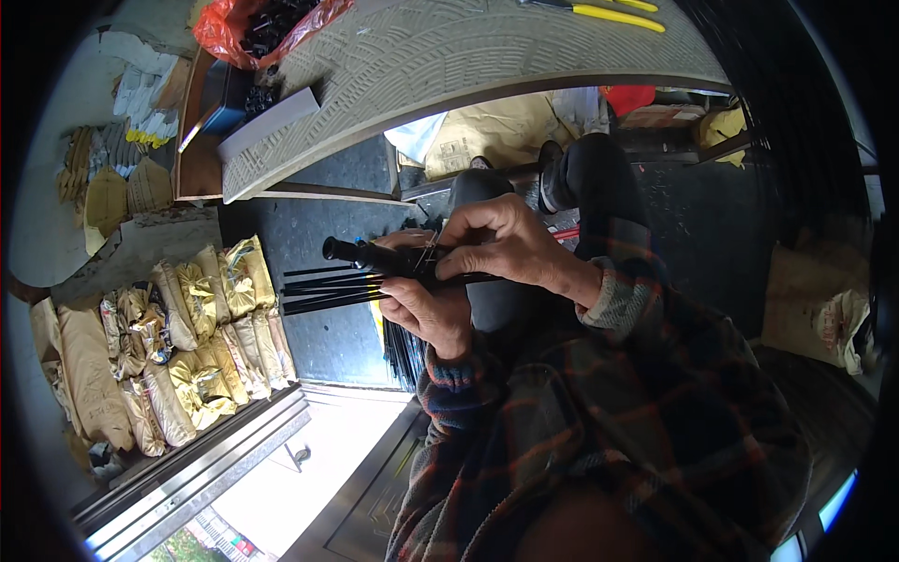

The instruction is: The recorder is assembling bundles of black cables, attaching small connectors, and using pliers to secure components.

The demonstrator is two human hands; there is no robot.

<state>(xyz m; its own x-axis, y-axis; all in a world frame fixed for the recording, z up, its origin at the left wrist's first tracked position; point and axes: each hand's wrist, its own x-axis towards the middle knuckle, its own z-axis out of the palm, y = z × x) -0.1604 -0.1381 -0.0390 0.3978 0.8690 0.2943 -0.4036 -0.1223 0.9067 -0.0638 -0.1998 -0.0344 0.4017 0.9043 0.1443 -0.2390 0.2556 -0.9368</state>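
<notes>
My left hand is wrapped round a bundle of thin black rods and a black tube with a flared end, which point to the left above my lap. Its thumb lies along the near side and other fingers show behind the tube. My right hand is closed in a pinch at the right end of the tube. Fine light wires stick out beside its fingertips. What exactly the right fingers grip is hidden. More thin black rods hang below my left hand.
A workbench with a ridged top spans the far side, bearing yellow-handled pliers and a red plastic bag of small black parts. Paper-wrapped bundles are stacked at left. Long black strands hang at right.
</notes>
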